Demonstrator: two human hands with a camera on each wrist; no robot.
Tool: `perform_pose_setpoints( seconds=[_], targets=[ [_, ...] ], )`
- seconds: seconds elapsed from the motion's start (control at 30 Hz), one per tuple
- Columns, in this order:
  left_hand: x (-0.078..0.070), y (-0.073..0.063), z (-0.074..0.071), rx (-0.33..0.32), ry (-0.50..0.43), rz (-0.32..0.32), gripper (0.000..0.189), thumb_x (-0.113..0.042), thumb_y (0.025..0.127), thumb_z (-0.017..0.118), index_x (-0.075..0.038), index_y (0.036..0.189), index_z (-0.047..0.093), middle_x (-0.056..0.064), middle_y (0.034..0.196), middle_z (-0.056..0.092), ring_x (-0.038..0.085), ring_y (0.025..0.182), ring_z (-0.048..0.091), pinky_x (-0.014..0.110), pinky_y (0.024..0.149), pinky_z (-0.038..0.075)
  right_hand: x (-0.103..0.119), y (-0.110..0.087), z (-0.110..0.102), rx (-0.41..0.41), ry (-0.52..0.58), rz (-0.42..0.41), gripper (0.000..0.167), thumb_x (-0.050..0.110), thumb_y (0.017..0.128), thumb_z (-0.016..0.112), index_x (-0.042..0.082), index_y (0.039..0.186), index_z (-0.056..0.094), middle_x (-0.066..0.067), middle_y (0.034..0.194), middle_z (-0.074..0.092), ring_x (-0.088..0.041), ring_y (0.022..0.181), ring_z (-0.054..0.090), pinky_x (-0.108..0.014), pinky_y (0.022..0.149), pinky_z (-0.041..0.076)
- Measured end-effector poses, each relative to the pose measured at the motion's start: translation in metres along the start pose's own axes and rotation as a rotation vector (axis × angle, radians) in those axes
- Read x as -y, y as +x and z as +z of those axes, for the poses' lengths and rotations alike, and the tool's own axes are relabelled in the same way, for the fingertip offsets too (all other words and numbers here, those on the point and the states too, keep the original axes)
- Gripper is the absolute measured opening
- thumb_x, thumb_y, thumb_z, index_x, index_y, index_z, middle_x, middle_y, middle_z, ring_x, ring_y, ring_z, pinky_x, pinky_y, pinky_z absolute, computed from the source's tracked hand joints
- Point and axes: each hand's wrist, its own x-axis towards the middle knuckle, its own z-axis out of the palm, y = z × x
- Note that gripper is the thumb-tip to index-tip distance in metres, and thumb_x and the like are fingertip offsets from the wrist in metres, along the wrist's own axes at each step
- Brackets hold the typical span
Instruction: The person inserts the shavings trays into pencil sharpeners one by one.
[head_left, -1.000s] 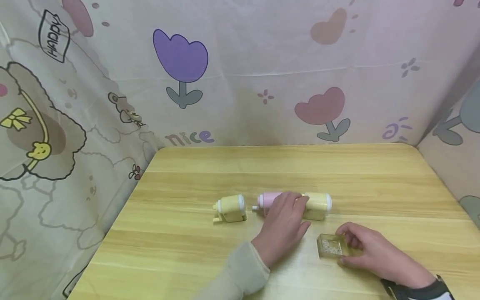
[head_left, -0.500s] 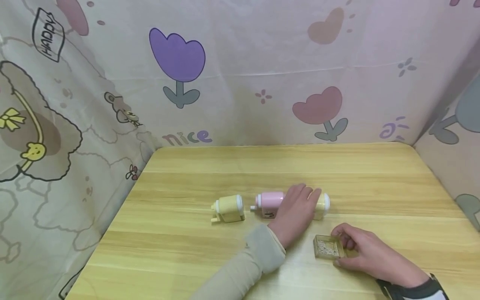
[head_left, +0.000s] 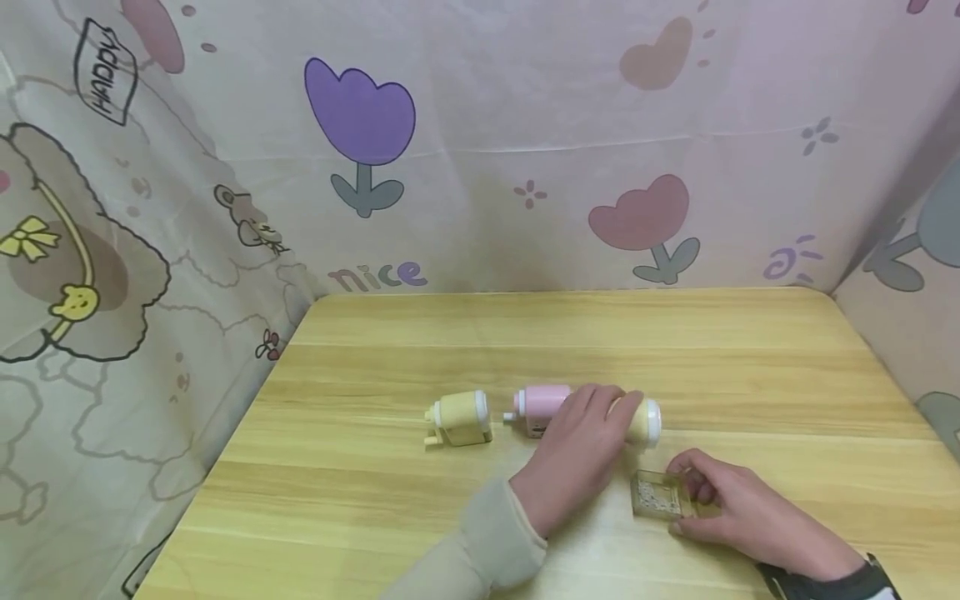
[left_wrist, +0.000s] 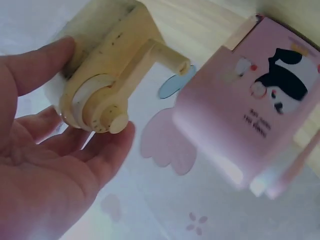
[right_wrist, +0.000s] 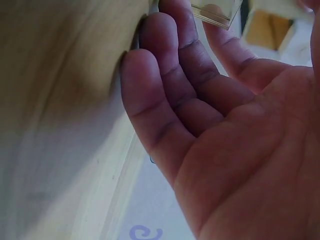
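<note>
My left hand grips a yellow hand-crank pencil sharpener, its white-rimmed end pointing right. In the left wrist view, thumb and fingers hold this sharpener's body from opposite sides, with its crank handle sticking out. Just left of that hand stands a pink pencil sharpener, bearing a black-and-white animal print in the left wrist view. My right hand pinches a small clear brownish drawer low at the table, pale speckled bits lying inside. Only the drawer's corner shows in the right wrist view.
Another yellow pencil sharpener stands left of the pink one, its crank facing left. The wooden table backs onto a printed curtain, which also hangs along both sides.
My left hand has shifted right from over the pink sharpener, grasped the right-hand yellow sharpener and drawn it slightly toward me. My right hand keeps holding the drawer in nearly the same spot.
</note>
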Motion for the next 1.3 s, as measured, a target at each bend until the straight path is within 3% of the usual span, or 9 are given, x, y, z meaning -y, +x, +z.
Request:
perform_pose_setpoints(
  seconds=[0.2,0.37,0.5,0.8,0.93,1.03,1.13,1.3],
  targets=[
    [-0.001,-0.035,-0.017,0.074,-0.023,-0.038,0.058,-0.025,0.091,0.076,-0.008,0.142,0.054,0.007,0.127,0.063,0.020,0.119,0.059,0.034,0.111,0.045,-0.002,-0.001,-0.001,0.015,0.004,0.023,0.054,0.033,0.081,0.088,0.010,0.121,0.059,0.005,0.093,0.061,-0.001,0.081,0.055,-0.025,0.066,0.052],
    [0.002,-0.064,-0.017,0.080,-0.089,-0.115,0.059,-0.020,0.091,0.076,-0.006,0.143,0.052,0.011,0.131,0.059,0.025,0.123,0.057,0.038,0.108,0.049,-0.002,-0.002,-0.001,0.027,0.005,0.038,0.055,0.033,0.082,0.088,0.010,0.122,0.058,0.005,0.091,0.059,-0.001,0.080,0.053,-0.024,0.065,0.050],
    [0.003,-0.078,-0.011,0.067,-0.130,-0.154,0.059,-0.017,0.090,0.077,-0.006,0.142,0.052,0.012,0.134,0.058,0.026,0.125,0.055,0.039,0.103,0.053,-0.002,-0.002,0.001,0.016,0.012,0.015,0.053,0.032,0.082,0.088,0.010,0.120,0.059,0.006,0.090,0.058,0.000,0.079,0.052,-0.024,0.064,0.050],
    [0.003,-0.088,0.005,0.025,-0.181,-0.171,0.066,-0.011,0.088,0.078,-0.003,0.146,0.048,0.013,0.139,0.054,0.028,0.131,0.051,0.036,0.111,0.048,-0.002,-0.002,0.002,0.021,0.021,0.005,0.052,0.032,0.082,0.087,0.010,0.120,0.058,0.006,0.090,0.057,0.000,0.079,0.051,-0.024,0.063,0.049],
    [0.003,-0.090,0.007,0.015,-0.266,-0.217,0.072,-0.004,0.085,0.073,0.000,0.150,0.043,0.014,0.146,0.049,0.028,0.135,0.048,0.036,0.112,0.047,-0.001,-0.001,0.003,0.013,0.002,0.013,0.053,0.034,0.081,0.088,0.011,0.120,0.059,0.006,0.091,0.058,0.000,0.081,0.052,-0.024,0.065,0.050],
    [0.003,-0.093,0.008,0.006,-0.331,-0.259,0.070,0.001,0.081,0.069,-0.002,0.146,0.044,0.013,0.145,0.047,0.028,0.134,0.049,0.035,0.105,0.053,0.001,-0.002,0.004,-0.022,-0.060,0.026,0.054,0.040,0.080,0.088,0.014,0.119,0.060,0.007,0.098,0.060,-0.002,0.086,0.054,-0.026,0.070,0.052],
    [0.005,-0.096,0.009,0.006,-0.355,-0.269,0.062,0.003,0.084,0.069,-0.005,0.142,0.047,0.013,0.142,0.048,0.027,0.130,0.052,0.034,0.102,0.055,0.004,-0.002,0.006,-0.081,-0.133,0.030,0.055,0.043,0.077,0.089,0.017,0.117,0.062,0.008,0.107,0.061,-0.004,0.093,0.056,-0.029,0.076,0.055],
    [0.008,-0.098,0.009,0.008,-0.365,-0.253,0.058,0.002,0.088,0.071,-0.006,0.142,0.049,0.014,0.142,0.050,0.027,0.128,0.053,0.037,0.107,0.052,0.010,0.002,0.009,-0.176,-0.176,0.001,0.056,0.043,0.075,0.091,0.017,0.117,0.065,0.010,0.110,0.063,-0.006,0.095,0.059,-0.032,0.078,0.058]
  ],
)
